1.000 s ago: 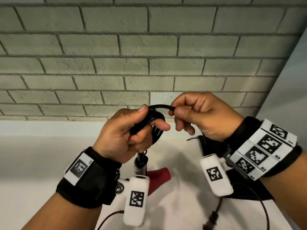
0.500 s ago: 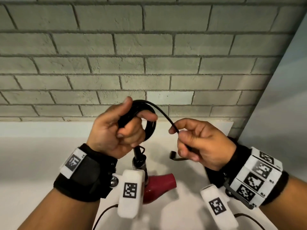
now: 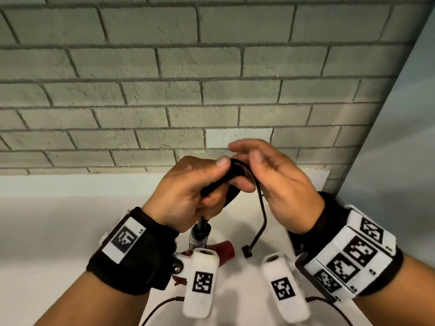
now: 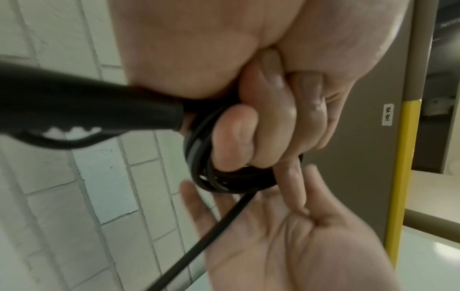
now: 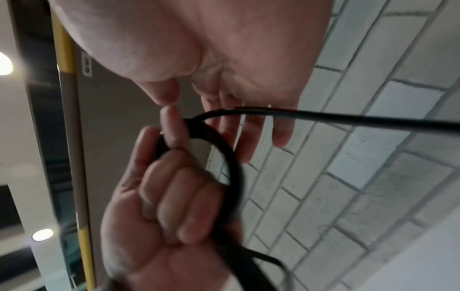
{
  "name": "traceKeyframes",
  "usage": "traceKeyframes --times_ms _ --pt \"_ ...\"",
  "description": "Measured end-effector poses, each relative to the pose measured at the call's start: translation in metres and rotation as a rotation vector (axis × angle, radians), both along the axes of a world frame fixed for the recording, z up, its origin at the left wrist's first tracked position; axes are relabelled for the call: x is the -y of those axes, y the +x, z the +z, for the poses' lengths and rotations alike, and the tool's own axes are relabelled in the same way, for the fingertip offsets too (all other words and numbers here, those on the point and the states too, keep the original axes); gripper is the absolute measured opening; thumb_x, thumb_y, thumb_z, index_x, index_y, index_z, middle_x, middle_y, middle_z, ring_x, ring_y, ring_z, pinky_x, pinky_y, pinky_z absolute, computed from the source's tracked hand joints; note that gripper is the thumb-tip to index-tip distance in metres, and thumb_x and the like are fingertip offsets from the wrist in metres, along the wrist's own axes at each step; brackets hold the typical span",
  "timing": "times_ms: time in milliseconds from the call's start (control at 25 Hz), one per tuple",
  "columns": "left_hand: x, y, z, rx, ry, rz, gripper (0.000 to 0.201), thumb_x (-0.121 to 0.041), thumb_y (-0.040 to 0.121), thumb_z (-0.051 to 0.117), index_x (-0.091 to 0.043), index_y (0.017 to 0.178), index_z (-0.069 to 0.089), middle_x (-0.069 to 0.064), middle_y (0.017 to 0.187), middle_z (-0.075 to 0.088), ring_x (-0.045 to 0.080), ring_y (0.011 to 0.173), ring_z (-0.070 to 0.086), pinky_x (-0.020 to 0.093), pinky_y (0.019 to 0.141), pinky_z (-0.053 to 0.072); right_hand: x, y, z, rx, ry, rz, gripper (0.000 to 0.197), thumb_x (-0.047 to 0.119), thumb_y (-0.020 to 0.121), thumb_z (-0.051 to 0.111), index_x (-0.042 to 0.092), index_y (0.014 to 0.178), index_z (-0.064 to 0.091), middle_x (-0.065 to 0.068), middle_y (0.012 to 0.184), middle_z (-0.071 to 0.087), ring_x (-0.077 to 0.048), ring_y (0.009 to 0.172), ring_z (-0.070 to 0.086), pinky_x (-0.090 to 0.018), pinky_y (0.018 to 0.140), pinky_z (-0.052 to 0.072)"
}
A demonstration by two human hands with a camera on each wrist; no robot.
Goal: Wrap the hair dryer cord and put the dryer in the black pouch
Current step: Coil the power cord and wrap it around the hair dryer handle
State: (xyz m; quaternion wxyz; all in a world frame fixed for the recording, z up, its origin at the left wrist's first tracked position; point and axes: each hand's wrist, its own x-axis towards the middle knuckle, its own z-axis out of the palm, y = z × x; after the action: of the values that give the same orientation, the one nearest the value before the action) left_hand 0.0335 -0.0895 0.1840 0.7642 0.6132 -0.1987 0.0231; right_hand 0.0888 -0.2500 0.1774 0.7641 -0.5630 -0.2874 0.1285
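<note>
My left hand (image 3: 211, 184) grips a coil of black cord (image 3: 231, 171) in front of me, fingers curled through the loops (image 4: 231, 177). Below that fist hangs the hair dryer, with its black handle (image 3: 200, 234) and red body (image 3: 224, 250) half hidden by the wrist camera. A short tail of cord (image 3: 262, 215) drops from the coil and ends in the plug (image 3: 246, 251). My right hand (image 3: 249, 154) hovers at the coil with its fingers (image 5: 278, 130) straight, and the tail (image 5: 348, 118) runs past them unpinched. The black pouch does not show.
A grey brick wall (image 3: 211, 90) rises close behind the hands, and a white counter (image 3: 47, 231) lies below them. A plain grey panel (image 3: 400, 161) closes the right side. Thin black camera cables (image 3: 160, 307) trail at the bottom.
My right hand let go of the cord and rose from lower right back to the coil, fingers opened. The tail, now shorter, hangs loose with the plug down.
</note>
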Motion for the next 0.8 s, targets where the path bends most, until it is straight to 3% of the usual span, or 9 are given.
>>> traceKeyframes --times_ms 80,120,200,320,360,440,560,680,800 --pt "0.009 -0.002 -0.003 0.012 0.035 0.004 0.045 -0.030 0.089 0.052 -0.002 0.058 0.068 -0.004 0.035 0.030 0.011 0.034 0.022 0.031 0.039 0.013 -0.012 -0.004 0.011 0.031 -0.016 0.012 0.051 0.037 0.098 0.038 -0.008 0.089 0.058 -0.029 0.071 0.055 -0.025 0.065 0.058 -0.028 0.066 0.048" --pt "0.012 -0.003 -0.004 0.010 0.028 -0.001 0.052 -0.030 0.090 0.054 0.003 0.051 0.056 -0.003 0.036 0.030 0.012 0.034 0.021 0.033 0.040 0.011 -0.019 -0.006 0.013 0.029 -0.059 -0.002 0.056 0.042 0.096 0.041 -0.010 0.077 0.054 -0.022 0.064 0.051 -0.024 0.060 0.056 -0.029 0.061 0.046" --pt "0.015 -0.002 -0.010 -0.016 -0.005 -0.006 0.057 -0.033 0.089 0.054 0.004 0.048 0.042 -0.003 0.037 0.029 0.015 0.034 0.018 0.035 0.040 0.010 -0.027 -0.007 0.009 -0.017 -0.079 -0.005 0.057 0.043 0.089 0.050 -0.006 0.061 0.044 -0.015 0.056 0.045 -0.025 0.055 0.048 -0.031 0.056 0.043" --pt "0.019 -0.004 -0.015 -0.041 -0.057 -0.031 0.062 -0.040 0.093 0.048 0.012 0.059 0.049 -0.003 0.040 0.029 0.015 0.036 0.019 0.035 0.041 0.014 -0.024 -0.001 0.008 -0.230 0.014 0.124 0.048 0.035 0.081 0.060 0.012 0.044 0.040 0.001 0.035 0.037 -0.019 0.039 0.039 -0.030 0.051 0.034" --pt "0.020 -0.005 -0.016 -0.054 -0.089 -0.059 0.061 -0.039 0.094 0.043 0.016 0.069 0.053 -0.003 0.043 0.030 0.014 0.037 0.020 0.037 0.043 0.015 -0.023 0.001 0.008 -0.278 0.006 0.192 0.049 0.036 0.077 0.062 0.015 0.038 0.041 0.001 0.031 0.035 -0.020 0.037 0.039 -0.032 0.052 0.035" --pt "0.021 -0.006 -0.016 -0.066 -0.148 -0.127 0.049 -0.034 0.094 0.038 0.010 0.086 0.060 -0.001 0.050 0.033 0.014 0.039 0.022 0.038 0.047 0.017 -0.022 0.002 0.010 -0.330 -0.056 0.267 0.052 0.038 0.068 0.065 0.015 0.029 0.040 -0.008 0.030 0.038 -0.026 0.038 0.046 -0.035 0.049 0.046" --pt "0.024 -0.005 -0.014 -0.063 -0.140 -0.121 0.040 -0.028 0.096 0.036 0.005 0.092 0.058 0.000 0.054 0.034 0.011 0.040 0.027 0.037 0.049 0.022 -0.020 0.006 0.011 -0.401 -0.076 0.251 0.053 0.037 0.065 0.060 0.011 0.028 0.032 -0.009 0.029 0.036 -0.026 0.027 0.048 -0.032 0.036 0.047" --pt "0.028 -0.001 -0.016 -0.057 -0.098 -0.055 0.040 -0.028 0.096 0.036 0.004 0.087 0.058 -0.003 0.050 0.031 0.011 0.039 0.025 0.037 0.047 0.020 -0.021 0.013 0.002 -0.431 -0.040 0.253 0.056 0.041 0.059 0.066 0.003 0.036 0.031 -0.010 0.034 0.033 -0.028 0.032 0.048 -0.033 0.042 0.048" --pt "0.027 0.001 -0.019 -0.079 -0.123 -0.092 0.043 -0.030 0.096 0.038 0.005 0.092 0.062 -0.002 0.050 0.029 0.012 0.040 0.022 0.038 0.047 0.018 -0.022 0.015 -0.005 -0.440 -0.021 0.219 0.064 0.045 0.053 0.074 -0.009 0.058 0.040 -0.014 0.045 0.025 -0.032 0.043 0.046 -0.035 0.045 0.047"
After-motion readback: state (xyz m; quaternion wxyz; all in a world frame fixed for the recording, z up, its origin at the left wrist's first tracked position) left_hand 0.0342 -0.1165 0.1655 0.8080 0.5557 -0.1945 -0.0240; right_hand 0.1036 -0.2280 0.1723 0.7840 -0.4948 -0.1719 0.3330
